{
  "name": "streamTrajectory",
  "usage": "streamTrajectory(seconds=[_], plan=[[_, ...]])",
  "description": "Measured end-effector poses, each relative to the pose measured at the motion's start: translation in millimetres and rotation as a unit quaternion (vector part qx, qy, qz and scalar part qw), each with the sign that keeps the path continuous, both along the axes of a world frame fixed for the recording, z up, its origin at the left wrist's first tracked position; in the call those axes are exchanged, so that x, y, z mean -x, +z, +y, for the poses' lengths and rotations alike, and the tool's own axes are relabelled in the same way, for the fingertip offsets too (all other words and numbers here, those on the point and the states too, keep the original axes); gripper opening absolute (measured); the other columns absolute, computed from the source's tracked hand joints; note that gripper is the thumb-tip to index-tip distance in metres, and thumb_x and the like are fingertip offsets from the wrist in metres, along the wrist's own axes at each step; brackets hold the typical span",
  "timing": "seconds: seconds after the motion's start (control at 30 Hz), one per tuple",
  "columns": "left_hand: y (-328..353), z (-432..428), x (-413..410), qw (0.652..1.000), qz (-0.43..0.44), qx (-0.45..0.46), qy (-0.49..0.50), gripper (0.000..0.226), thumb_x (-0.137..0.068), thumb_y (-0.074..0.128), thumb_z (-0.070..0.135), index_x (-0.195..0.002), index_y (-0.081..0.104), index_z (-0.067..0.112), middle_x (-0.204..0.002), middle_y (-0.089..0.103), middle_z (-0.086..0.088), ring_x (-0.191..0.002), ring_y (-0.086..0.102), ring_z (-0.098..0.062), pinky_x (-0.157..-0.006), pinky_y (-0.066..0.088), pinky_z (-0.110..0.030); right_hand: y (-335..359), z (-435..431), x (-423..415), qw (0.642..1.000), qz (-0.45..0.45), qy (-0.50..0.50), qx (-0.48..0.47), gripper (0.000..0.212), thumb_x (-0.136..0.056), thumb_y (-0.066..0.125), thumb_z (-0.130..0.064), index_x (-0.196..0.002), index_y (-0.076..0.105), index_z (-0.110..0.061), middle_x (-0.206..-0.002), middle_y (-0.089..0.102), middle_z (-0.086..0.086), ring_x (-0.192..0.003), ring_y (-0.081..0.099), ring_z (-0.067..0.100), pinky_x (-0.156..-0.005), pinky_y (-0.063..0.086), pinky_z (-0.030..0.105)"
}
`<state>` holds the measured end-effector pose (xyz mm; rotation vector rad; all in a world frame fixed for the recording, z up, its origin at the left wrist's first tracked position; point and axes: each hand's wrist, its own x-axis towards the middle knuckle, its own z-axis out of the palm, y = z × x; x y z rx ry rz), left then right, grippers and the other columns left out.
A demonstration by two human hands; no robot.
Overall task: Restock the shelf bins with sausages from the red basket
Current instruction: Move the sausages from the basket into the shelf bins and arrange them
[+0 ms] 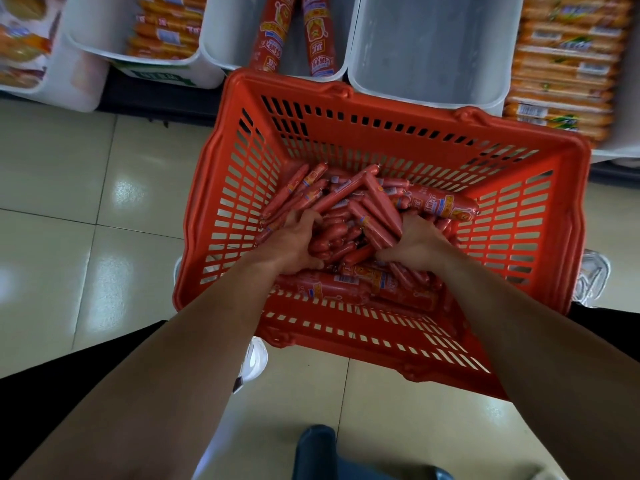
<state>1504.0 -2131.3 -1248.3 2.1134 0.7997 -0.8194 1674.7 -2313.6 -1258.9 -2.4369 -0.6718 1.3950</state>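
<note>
The red basket (pixel 519 237) stands on the floor in front of the shelf, holding a heap of thin red sausages (pixel 349 199) and a few thick ones (pixel 440 204). Both my hands are down inside it. My left hand (pixel 294 244) grips a bundle of thin sausages on the left of the heap. My right hand (pixel 414 242) curls round several thin sausages on the right. Above the basket stand white shelf bins: one holds two thick red sausages (pixel 294 32), and the bin to its right (pixel 429 88) shows only bare walls.
A bin at the upper left (pixel 114 46) holds orange sausage packs, and stacked orange packs (pixel 568 64) fill the far right. Pale glossy floor tiles (pixel 86 202) lie to the left. White shoes (pixel 254 362) show under the basket edges.
</note>
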Motion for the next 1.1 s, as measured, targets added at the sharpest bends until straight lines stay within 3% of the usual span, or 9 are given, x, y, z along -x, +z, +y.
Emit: streamTrajectory(seconds=[0.13,0.27,0.43,0.53,0.7,0.93,1.1], plan=[[-3.7,0.8,0.7,0.999,-0.027,-0.03,0.004,0.064,-0.085,0.071,0.045,-0.14,0.047,0.022,-0.142,0.05,-0.003,-0.131,0.048,-0.024,-0.11,0.038,-0.037,-6.7,-12.0,4.2,0.999,0.031,-0.029,-0.025,0.073,-0.066,0.088,-0.036,-0.127,0.052,-0.022,-0.109,0.062,-0.002,-0.098,0.062,0.018,-0.082,0.049,0.033],[-2.0,0.2,-7.0,0.996,-0.048,-0.028,0.069,0.064,-0.09,0.065,0.048,-0.143,0.043,0.019,-0.141,0.053,-0.005,-0.13,0.049,-0.024,-0.11,0.039,-0.038,-6.5,-14.4,9.9,0.997,0.033,-0.05,-0.047,0.076,-0.066,0.088,-0.036,-0.13,0.048,-0.025,-0.109,0.061,-0.006,-0.098,0.062,0.016,-0.087,0.051,0.035],[13.9,-2.7,-27.5,0.959,-0.167,-0.024,0.226,0.039,-0.093,0.064,0.041,-0.119,0.052,0.014,-0.098,0.059,0.011,-0.098,0.059,-0.013,-0.082,0.043,-0.02,-4.3,-17.9,11.7,0.992,0.022,-0.097,-0.079,0.069,-0.067,0.087,-0.03,-0.125,0.049,-0.025,-0.103,0.06,-0.011,-0.091,0.058,0.007,-0.077,0.044,0.027],[11.7,1.7,-22.6,0.951,-0.146,0.004,0.274,0.052,-0.09,0.067,0.041,-0.132,0.049,0.016,-0.116,0.062,0.003,-0.113,0.058,-0.017,-0.096,0.044,-0.029,-4.3,-17.9,11.9,0.995,-0.008,-0.077,-0.058,0.076,-0.067,0.086,-0.035,-0.13,0.045,-0.024,-0.109,0.06,-0.006,-0.097,0.06,0.017,-0.085,0.049,0.035],[6.6,-3.5,-12.2,0.972,-0.088,0.015,0.219,0.066,-0.082,0.078,0.034,-0.139,0.047,0.024,-0.133,0.056,0.002,-0.114,0.052,-0.011,-0.092,0.036,-0.023,-5.2,-14.9,14.9,0.998,-0.037,-0.045,-0.031,0.08,-0.066,0.085,-0.042,-0.132,0.043,-0.026,-0.11,0.06,-0.003,-0.099,0.06,0.021,-0.09,0.051,0.041],[10.1,6.3,7.0,0.974,-0.041,0.073,0.211,0.094,-0.064,0.087,0.05,-0.143,0.041,0.033,-0.145,0.048,0.002,-0.13,0.047,-0.017,-0.11,0.038,-0.038,-4.7,-14.1,15.6,0.998,-0.035,-0.043,-0.036,0.077,-0.067,0.085,-0.042,-0.13,0.043,-0.026,-0.11,0.06,-0.003,-0.1,0.06,0.021,-0.091,0.051,0.041],[1.5,9.1,10.4,0.996,0.003,0.001,0.094,0.08,-0.081,0.079,0.033,-0.148,0.036,0.028,-0.151,0.043,-0.004,-0.137,0.042,-0.025,-0.111,0.036,-0.038,-4.2,-14.2,16.0,0.998,-0.041,-0.042,-0.04,0.078,-0.069,0.085,-0.039,-0.132,0.043,-0.024,-0.107,0.055,-0.005,-0.099,0.057,0.02,-0.088,0.048,0.037]])
